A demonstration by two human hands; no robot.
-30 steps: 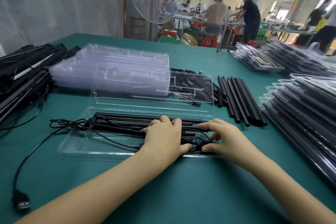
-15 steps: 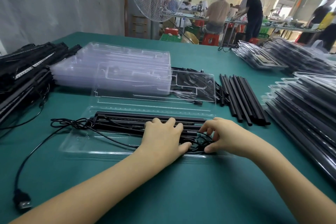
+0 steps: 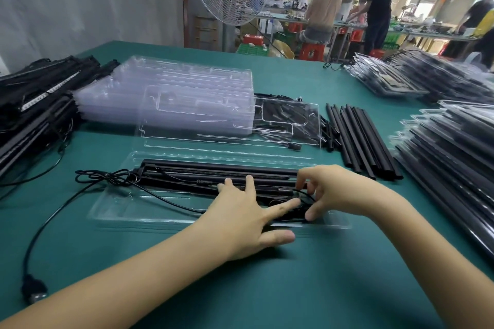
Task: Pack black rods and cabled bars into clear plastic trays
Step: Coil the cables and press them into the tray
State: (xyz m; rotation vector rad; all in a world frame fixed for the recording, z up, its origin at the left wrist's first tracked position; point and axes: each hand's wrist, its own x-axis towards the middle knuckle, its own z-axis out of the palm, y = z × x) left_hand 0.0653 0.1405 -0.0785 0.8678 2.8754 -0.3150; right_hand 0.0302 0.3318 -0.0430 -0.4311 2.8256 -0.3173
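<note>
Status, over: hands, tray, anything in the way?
Left hand flat on cabled bars in clear tray. Right hand pinching cable coil at right end. USB plug lies outside tray.

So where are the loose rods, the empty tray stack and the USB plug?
loose rods [image 3: 361, 141]: head view, mid-bundle.
empty tray stack [image 3: 165, 88]: head view, top tray.
USB plug [image 3: 33, 288]: head view, its body.

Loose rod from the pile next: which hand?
Right, likely: the loose rods lie just beyond the right hand, which must first drop the cable; the left hand presses the cabled bars.
</note>
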